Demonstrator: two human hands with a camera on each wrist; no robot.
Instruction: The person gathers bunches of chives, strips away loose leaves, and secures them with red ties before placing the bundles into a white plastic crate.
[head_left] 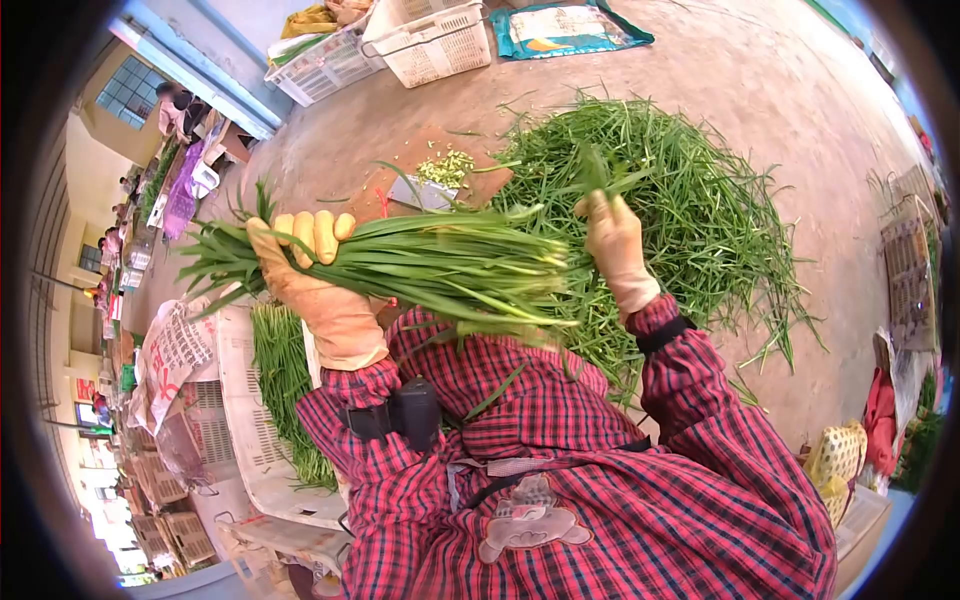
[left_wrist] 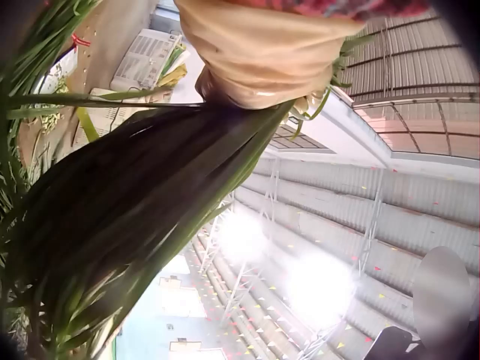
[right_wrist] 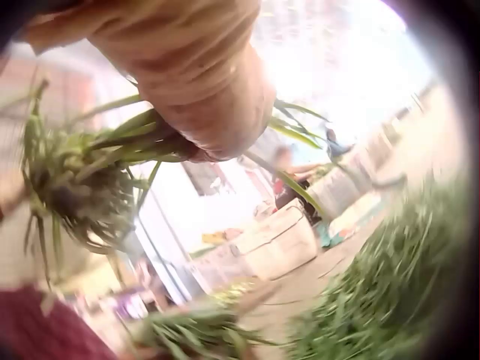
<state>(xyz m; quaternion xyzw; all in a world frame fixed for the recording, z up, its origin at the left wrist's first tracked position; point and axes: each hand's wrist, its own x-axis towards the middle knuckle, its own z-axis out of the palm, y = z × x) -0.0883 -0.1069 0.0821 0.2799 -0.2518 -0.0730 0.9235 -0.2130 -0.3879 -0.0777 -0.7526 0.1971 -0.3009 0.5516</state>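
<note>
My gloved left hand (head_left: 318, 285) grips a thick bunch of green garlic chives (head_left: 450, 258) near its leafy end, with the fingers wrapped over the top. The pale cut ends point right, above the checked apron lap. In the left wrist view the bunch (left_wrist: 142, 187) hangs dark and dense below the glove. To the right, my gloved right hand (head_left: 614, 250) pinches a small tuft of loose chive leaves (head_left: 600, 165), blurred by motion. That hand is over the near side of a big heap of loose chives (head_left: 700, 210) on the floor.
Behind the bunch, a flat blade (head_left: 420, 192) lies on a brown board (head_left: 490, 185) with chopped stem bits (head_left: 445, 168). A white crate (head_left: 240, 420) of chives (head_left: 285, 380) stands left. Plastic baskets (head_left: 430, 45) and a teal bag (head_left: 570, 30) lie at the back.
</note>
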